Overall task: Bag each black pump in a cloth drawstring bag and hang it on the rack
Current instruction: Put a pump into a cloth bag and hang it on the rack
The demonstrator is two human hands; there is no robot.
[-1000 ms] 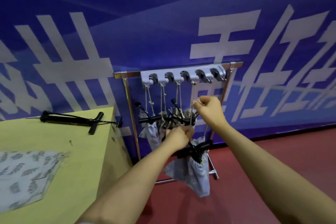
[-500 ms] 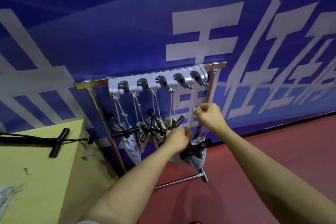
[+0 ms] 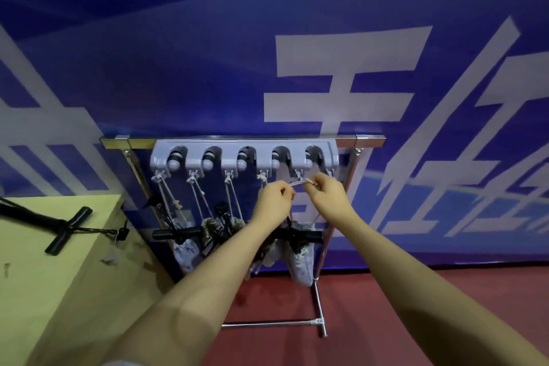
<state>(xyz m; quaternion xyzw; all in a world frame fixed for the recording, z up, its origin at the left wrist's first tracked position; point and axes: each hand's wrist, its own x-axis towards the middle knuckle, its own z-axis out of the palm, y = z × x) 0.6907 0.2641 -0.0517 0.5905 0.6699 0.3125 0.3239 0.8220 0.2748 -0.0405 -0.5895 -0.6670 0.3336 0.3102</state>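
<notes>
A grey hook strip (image 3: pixel 246 154) sits on a chrome rack (image 3: pixel 368 137) against the blue wall. Several cloth bags with black pumps (image 3: pixel 184 235) hang from its left hooks by cords. My left hand (image 3: pixel 271 202) and my right hand (image 3: pixel 326 196) both pinch the white drawstring (image 3: pixel 298 183) of another bag (image 3: pixel 301 261), stretched between them just under the right-hand hooks. That bag hangs below my hands with a black pump handle (image 3: pixel 309 236) sticking out. One bare black pump (image 3: pixel 64 224) lies on the yellow table (image 3: pixel 44 291).
The yellow table stands at the left, its corner close to the rack's left leg. The rack's chrome foot bar (image 3: pixel 273 323) rests on the red floor (image 3: pixel 386 321). A blue banner with white characters covers the wall behind.
Both hands rose toward the hook strip, lifting the bag. My left hand moved from the bag's neck up onto the drawstring beside my right. The view swung right and closer.
</notes>
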